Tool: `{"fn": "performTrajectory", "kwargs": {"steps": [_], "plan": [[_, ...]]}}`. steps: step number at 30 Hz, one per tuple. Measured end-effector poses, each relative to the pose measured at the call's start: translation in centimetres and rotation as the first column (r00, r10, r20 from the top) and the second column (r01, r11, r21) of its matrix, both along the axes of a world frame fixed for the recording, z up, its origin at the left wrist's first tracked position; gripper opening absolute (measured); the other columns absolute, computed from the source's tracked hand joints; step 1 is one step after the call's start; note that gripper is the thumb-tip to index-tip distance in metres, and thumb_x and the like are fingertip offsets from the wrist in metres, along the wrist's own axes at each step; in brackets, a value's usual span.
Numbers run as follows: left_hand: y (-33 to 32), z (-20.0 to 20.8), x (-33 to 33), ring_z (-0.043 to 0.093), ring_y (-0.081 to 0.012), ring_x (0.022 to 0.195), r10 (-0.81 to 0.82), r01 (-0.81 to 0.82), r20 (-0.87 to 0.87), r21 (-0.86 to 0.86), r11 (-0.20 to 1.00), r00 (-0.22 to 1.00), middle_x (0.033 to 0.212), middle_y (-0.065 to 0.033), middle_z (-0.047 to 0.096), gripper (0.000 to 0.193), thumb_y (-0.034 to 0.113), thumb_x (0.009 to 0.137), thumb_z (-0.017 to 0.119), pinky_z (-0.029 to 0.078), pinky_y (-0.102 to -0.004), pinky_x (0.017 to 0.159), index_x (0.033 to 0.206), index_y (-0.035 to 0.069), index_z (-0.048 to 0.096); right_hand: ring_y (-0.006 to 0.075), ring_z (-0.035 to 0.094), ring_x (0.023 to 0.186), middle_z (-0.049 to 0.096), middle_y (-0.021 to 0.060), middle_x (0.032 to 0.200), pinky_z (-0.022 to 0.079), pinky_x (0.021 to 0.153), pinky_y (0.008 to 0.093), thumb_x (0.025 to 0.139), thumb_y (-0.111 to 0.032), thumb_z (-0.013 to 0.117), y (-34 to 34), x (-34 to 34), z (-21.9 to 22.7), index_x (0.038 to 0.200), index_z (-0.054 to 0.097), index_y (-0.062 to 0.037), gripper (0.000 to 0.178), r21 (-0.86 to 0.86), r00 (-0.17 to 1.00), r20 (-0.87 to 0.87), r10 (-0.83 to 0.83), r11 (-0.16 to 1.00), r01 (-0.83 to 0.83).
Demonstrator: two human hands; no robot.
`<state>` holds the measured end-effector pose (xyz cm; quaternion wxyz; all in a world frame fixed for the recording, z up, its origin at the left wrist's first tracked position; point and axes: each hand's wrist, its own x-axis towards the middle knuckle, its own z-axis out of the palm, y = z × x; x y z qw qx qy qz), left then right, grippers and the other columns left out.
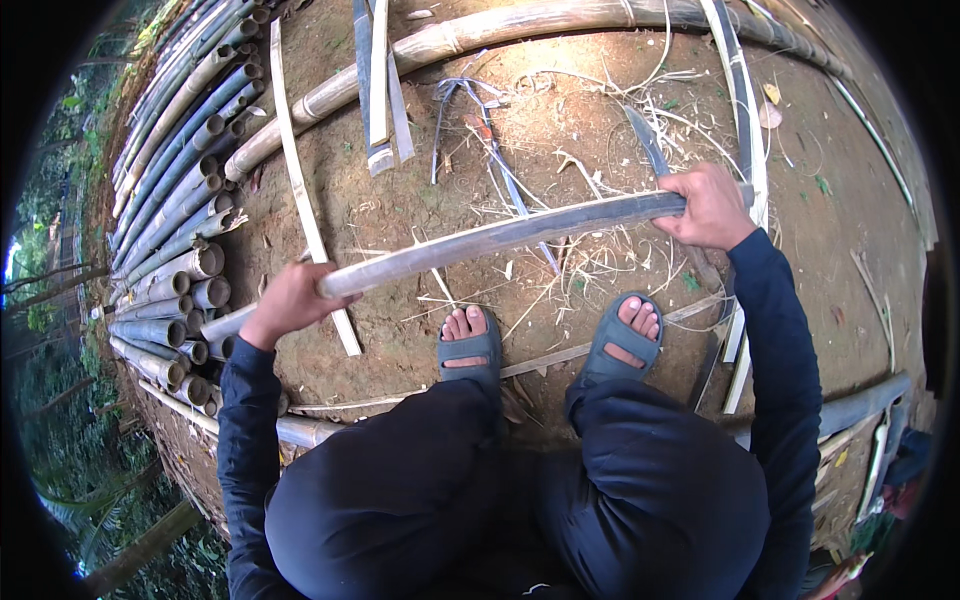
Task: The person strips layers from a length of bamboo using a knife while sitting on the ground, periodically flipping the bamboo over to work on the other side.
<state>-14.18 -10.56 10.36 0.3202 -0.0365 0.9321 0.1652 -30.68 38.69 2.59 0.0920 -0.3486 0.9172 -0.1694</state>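
A long split bamboo strip (500, 236) spans the view in front of my knees, rising from left to right. My left hand (290, 300) is closed around it toward its left part, and the strip runs on past that hand to the left. Near the strip's right end my right hand (708, 205) is closed on it, fingers wrapped round the edge. Just beyond my right hand shows a dark, curved, blade-like piece (645, 138); whether it lies on the ground or touches the hand I cannot tell.
Stacked bamboo poles (190, 170) fill the left side. A thick bamboo pole (470, 35) lies across the far ground, with split strips (378, 90) over it. Shavings (600, 260) and a bluish plastic ribbon (497, 155) litter the dirt. My sandalled feet (470, 345) are below the strip.
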Motion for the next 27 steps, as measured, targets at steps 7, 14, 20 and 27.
{"fn": "performTrajectory", "kwargs": {"steps": [7, 14, 20, 27], "plan": [[6.6, -8.0, 7.9, 0.043, -0.0071, 0.047, 0.313, -0.589, 0.536, 0.483, 0.648, 0.784, 0.062, 0.0020, 0.049, 0.050, 0.049, 0.091, 0.066, 0.036, -0.0251, 0.043, 0.102, 0.001, 0.063, 0.0330, 0.053, 0.113, 0.057, 0.0150, 0.119, 0.042, 0.097, 0.0430, 0.081, -0.021, 0.072, 0.7, -1.5, -2.8, 0.126, 0.053, -0.0073, 0.051, -0.202, 0.803, -0.505, -0.315, 0.948, 0.245], [11.8, -10.5, 6.6, 0.038, -0.0061, 0.040, 0.490, -0.738, 0.558, 0.431, 0.519, 0.670, 0.054, 0.0030, 0.041, 0.054, 0.052, 0.100, 0.046, 0.036, -0.0257, 0.038, 0.103, 0.001, 0.062, 0.0388, 0.055, 0.107, 0.056, 0.0233, 0.113, 0.045, 0.091, 0.0463, 0.086, -0.020, 0.069, 3.8, 7.3, -13.3, 0.122, 0.052, 0.0012, 0.045, 0.125, 0.786, -0.079, -0.614, 0.776, 0.618], [14.2, -10.4, 5.9, 0.044, -0.0098, 0.041, 0.501, -0.733, 0.540, 0.430, 0.526, 0.676, 0.053, 0.0008, 0.045, 0.052, 0.049, 0.100, 0.048, 0.051, -0.0307, 0.054, 0.102, -0.001, 0.065, 0.0405, 0.054, 0.105, 0.053, 0.0233, 0.113, 0.044, 0.092, 0.0484, 0.085, -0.018, 0.067, 5.3, 8.8, -15.3, 0.125, 0.047, 0.0009, 0.048, 0.215, 0.754, -0.119, -0.646, 0.725, 0.654], [13.2, -8.5, 6.0, 0.059, -0.0263, 0.050, 0.432, -0.402, -0.079, 0.248, 0.881, 0.898, 0.058, -0.0218, 0.058, 0.050, 0.046, 0.091, 0.065, 0.045, -0.0394, 0.052, 0.085, -0.004, 0.062, 0.0446, 0.061, 0.091, 0.062, 0.0287, 0.097, 0.047, 0.081, 0.0505, 0.085, -0.031, 0.065, 3.9, 8.6, -10.6, 0.100, 0.062, 0.0072, 0.041, 0.154, 0.569, 0.071, -0.819, 0.573, 0.805]]}}
